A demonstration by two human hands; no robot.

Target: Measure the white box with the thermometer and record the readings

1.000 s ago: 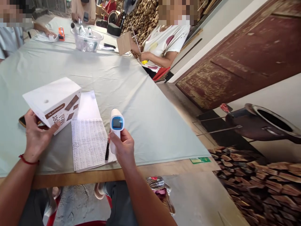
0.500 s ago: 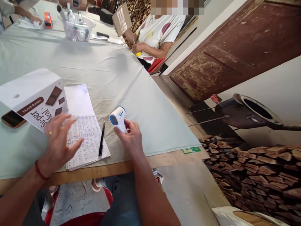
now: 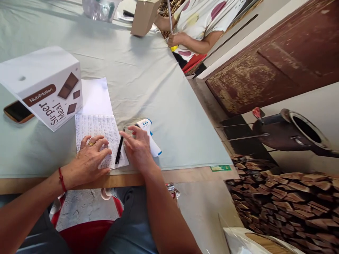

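Observation:
My left hand (image 3: 92, 157) rests on the handwritten sheet (image 3: 96, 123) at the table's front edge, fingers spread and holding nothing. Just right of the sheet's middle lies a black pen (image 3: 119, 150), slanting across its right side. My right hand (image 3: 140, 148) is beside the pen, fingers apart, its fingertips close to the pen's upper end; whether they touch it I cannot tell. A white and blue infrared thermometer (image 3: 153, 144) lies on the cloth right behind that hand, which partly hides it.
A white NutriMotion box (image 3: 39, 70) stands at left, partly covering a phone (image 3: 18, 112). Across the table a person's hand (image 3: 177, 38) holds a thin stick near a cardboard box (image 3: 144, 19). A plastic tub (image 3: 102, 10) is at the back. Stacked firewood (image 3: 288, 201) lies right.
My right hand has let go of the thermometer, now lying on the cloth, and moved left to the pen. My left hand has come down onto the sheet. The other person's cardboard box is lower.

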